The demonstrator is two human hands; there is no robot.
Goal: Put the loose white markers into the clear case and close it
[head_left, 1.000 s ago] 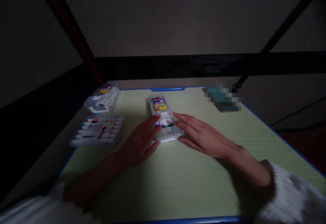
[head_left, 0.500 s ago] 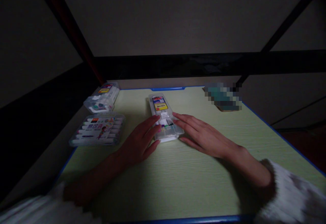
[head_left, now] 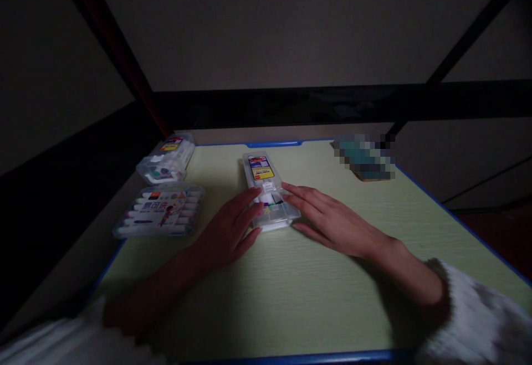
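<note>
A slim clear plastic marker case (head_left: 261, 168) with a yellow, blue and red label lies flat on the table in front of me. White and coloured contents show dimly through its near end. My left hand (head_left: 226, 229) lies at the case's left side, fingers stretched out and slightly apart, with fingertips at its near edge. From the right, my right hand (head_left: 332, 218) reaches to the opposite side, its fingers extended and the fingertips touching or nearly touching the lid. Neither hand wraps round the case.
At the table's left edge lies a flat clear case of white markers (head_left: 160, 212). Behind it sits another clear marker box (head_left: 168, 160) with a similar label. A blurred-out flat object (head_left: 363, 157) lies at the back right. The pale green table (head_left: 266, 298) has a blue rim.
</note>
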